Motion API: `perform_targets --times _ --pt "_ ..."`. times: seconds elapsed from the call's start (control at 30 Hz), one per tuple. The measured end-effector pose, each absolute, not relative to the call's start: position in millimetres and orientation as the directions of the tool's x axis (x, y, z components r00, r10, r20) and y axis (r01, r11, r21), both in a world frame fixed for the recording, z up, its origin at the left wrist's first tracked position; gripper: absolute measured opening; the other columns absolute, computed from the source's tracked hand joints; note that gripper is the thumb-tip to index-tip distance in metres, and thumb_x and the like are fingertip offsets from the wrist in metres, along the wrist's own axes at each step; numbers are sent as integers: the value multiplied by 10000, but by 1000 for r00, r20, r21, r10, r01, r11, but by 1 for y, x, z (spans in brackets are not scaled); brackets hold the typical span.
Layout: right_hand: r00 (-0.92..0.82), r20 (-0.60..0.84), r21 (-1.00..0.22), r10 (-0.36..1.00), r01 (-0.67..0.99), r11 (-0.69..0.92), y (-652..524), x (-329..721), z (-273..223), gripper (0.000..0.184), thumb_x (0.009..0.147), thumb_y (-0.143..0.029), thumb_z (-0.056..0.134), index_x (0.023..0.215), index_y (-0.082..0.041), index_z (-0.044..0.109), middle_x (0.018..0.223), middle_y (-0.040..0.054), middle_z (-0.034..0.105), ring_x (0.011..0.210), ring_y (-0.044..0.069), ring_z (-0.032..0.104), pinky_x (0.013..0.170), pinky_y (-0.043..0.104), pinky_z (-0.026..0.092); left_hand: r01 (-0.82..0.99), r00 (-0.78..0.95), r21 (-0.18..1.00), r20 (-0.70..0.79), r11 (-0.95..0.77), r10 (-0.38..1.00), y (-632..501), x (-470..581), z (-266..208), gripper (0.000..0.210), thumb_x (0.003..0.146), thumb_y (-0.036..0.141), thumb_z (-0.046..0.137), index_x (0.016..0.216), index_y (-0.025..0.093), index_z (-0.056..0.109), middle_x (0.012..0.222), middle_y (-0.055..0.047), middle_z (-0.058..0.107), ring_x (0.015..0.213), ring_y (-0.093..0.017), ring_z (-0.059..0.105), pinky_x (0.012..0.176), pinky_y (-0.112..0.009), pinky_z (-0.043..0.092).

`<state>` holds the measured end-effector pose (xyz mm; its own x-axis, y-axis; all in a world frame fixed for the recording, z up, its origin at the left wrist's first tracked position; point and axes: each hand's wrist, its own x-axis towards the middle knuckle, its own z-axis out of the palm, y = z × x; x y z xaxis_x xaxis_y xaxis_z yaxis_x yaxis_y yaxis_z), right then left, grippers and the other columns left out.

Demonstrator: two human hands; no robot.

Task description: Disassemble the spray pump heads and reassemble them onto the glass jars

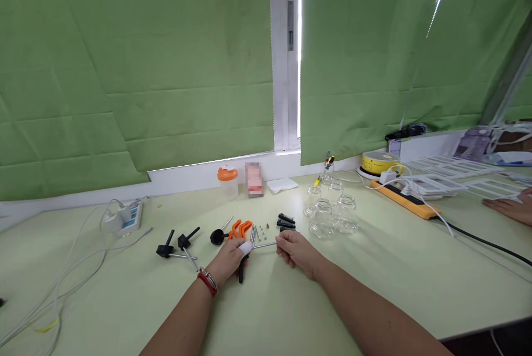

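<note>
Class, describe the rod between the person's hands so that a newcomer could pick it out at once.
Under the green blinds stretches a pale table. Between the person's left hand and right hand, a slim silvery rod spans the gap. Unlike the metal rods lying nearby, it alone is held.

Green blinds [166, 56] hang behind a pale table [270, 311].

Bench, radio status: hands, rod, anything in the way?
Left hand gripping black part. Right hand pinching metal rod. Rod spanning hands; orange pieces just beyond.
</note>
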<state>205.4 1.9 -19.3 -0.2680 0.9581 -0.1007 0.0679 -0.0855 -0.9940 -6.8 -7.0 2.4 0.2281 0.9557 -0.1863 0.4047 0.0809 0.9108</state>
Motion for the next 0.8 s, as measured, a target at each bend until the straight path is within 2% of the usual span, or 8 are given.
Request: perform_targets --times 0.47,0.67,0.8 --pt "-238 -109 -991 965 102 -87 8 206 -29 441 834 -560 447 620 -178 500 446 -46 445 383 65 374 361 185 292 418 228 905 -194 84 954 -8 -5 6 324 802 493 458 659 203 473 573 -13 548 407 -135 511 361 -220 319" --pt "-259 -71 -996 963 76 -53 2 205 -21 265 763 -420 587 682 -193 477 482 -67 473 395 60 382 349 171 284 434 219 894 -221 108 950 -9 -3 7 328 807 509 442 683 206 464 561 -6 527 405 -143 519 352 -220 331" --pt "-247 -86 -993 965 99 -63 3 204 -21 235 769 -362 564 647 -191 456 485 -62 483 380 55 375 342 175 277 437 234 895 -213 93 948 -10 -4 7 343 806 524 436 678 206 456 563 -5 522 403 -142 519 355 -225 345"
